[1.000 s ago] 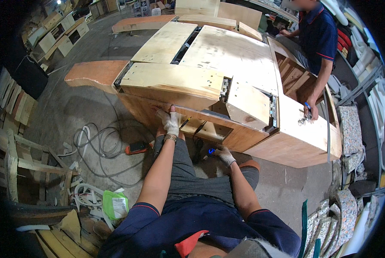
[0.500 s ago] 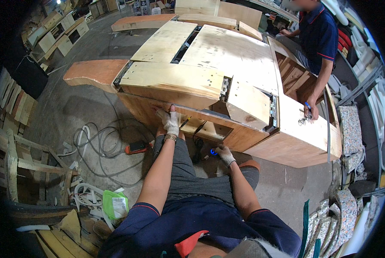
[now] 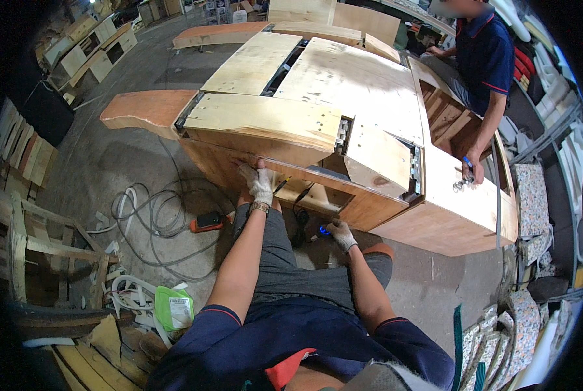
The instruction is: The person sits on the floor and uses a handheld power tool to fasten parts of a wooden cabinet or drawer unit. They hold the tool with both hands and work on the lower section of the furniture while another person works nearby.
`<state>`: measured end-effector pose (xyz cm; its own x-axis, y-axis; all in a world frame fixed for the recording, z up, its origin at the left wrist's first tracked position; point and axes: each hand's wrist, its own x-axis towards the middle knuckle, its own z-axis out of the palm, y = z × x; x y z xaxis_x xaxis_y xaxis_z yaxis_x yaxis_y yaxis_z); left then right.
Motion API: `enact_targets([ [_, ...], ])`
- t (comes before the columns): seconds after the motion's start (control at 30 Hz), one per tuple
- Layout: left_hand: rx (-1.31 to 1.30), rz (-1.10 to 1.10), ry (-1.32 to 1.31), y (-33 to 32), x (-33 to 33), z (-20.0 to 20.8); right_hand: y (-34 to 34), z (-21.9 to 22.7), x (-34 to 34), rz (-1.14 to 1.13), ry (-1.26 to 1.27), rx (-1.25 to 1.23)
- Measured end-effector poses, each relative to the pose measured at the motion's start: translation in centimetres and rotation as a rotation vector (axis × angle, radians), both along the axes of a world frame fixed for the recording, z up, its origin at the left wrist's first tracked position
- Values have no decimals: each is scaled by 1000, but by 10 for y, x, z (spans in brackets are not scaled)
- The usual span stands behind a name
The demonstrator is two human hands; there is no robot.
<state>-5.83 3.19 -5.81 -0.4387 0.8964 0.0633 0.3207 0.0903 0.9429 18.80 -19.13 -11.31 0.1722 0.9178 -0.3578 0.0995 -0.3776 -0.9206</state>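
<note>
A large plywood furniture frame (image 3: 356, 72) with metal hinges in its gaps fills the middle of the view. My left hand (image 3: 260, 186), in a white knitted glove, lies against the frame's near side panel (image 3: 210, 159), its fingers apart and the thumb just below the top edge. Lower down, my right hand (image 3: 341, 233), also gloved, is closed around a small object with a bright blue round part (image 3: 324, 230); its kind is unclear. Beside it is a cutout in the panel, where a thin yellow-and-black tool (image 3: 282, 184) and a dark cable show.
A co-worker (image 3: 483, 65) at the right holds a blue-handled tool over the frame. On the floor at left lie a looped grey cable (image 3: 145, 225), an orange-and-black device (image 3: 207, 222) and a green packet (image 3: 173, 309). Foam blocks (image 3: 532, 195) are stacked at the right.
The view has shifted very slightly. Both my hands keep their places, the left on the panel and the right around the blue-ended object.
</note>
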Motion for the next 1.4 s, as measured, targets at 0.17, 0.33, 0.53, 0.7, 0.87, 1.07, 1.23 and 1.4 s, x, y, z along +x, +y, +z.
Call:
enact_targets([
  [0.17, 157, 30, -38, 16, 1, -24, -1, 7, 2, 6, -20, -14],
  [0.33, 71, -101, -62, 3, 25, -17, -13, -8, 14, -74, 39, 21],
  [0.53, 152, -113, -53, 2, 38, -25, -20, -18, 27, -51, 22, -60],
  [0.7, 196, 22, 304, 47, -38, -65, 19, -8, -7, 56, 50, -24],
  [0.87, 209, -117, -64, 3, 31, -16, -13, -34, 27, -16, 65, -115],
  [1.07, 175, -7, -47, 3, -1, 2, 2, -7, 5, 71, 26, -86],
  [1.23, 225, -16, -78, 5, 8, 0, 0, -22, 14, 25, 29, -23],
  [1.4, 69, -77, -105, 10, 1, -15, -2, -7, 8, 64, 57, -66],
])
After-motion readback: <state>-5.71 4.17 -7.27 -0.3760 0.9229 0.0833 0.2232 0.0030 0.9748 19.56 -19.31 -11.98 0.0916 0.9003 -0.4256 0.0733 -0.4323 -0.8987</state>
